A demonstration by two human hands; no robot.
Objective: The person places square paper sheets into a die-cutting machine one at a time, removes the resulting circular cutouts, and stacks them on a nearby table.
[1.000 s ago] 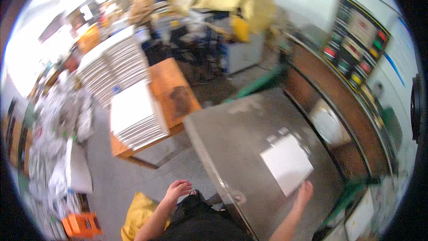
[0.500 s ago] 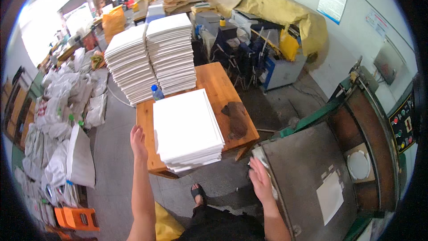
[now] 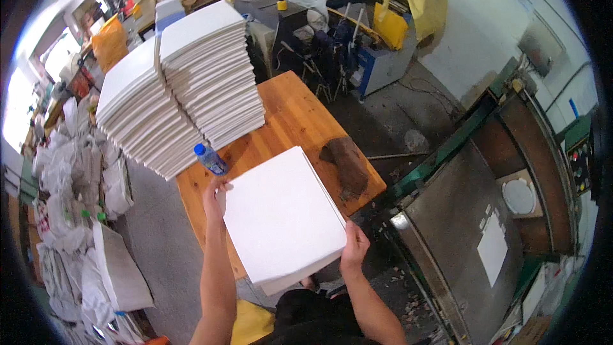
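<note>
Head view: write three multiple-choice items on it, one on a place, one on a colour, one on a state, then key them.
1. Where does the bottle lie?
A. on the wooden table
B. on the metal machine bed
C. on the floor
2. What colour is its cap?
A. red
B. blue
C. white
3. What do the hands do?
A. hang free
B. grip the white sheet stack
C. hold the bottle

A: it lies beside the tall stacks.
B: the cap is blue.
B: left hand and right hand clasp opposite edges.

A print workshop (tall paper stacks (image 3: 185, 83), steel cutting machine (image 3: 460, 243))
</note>
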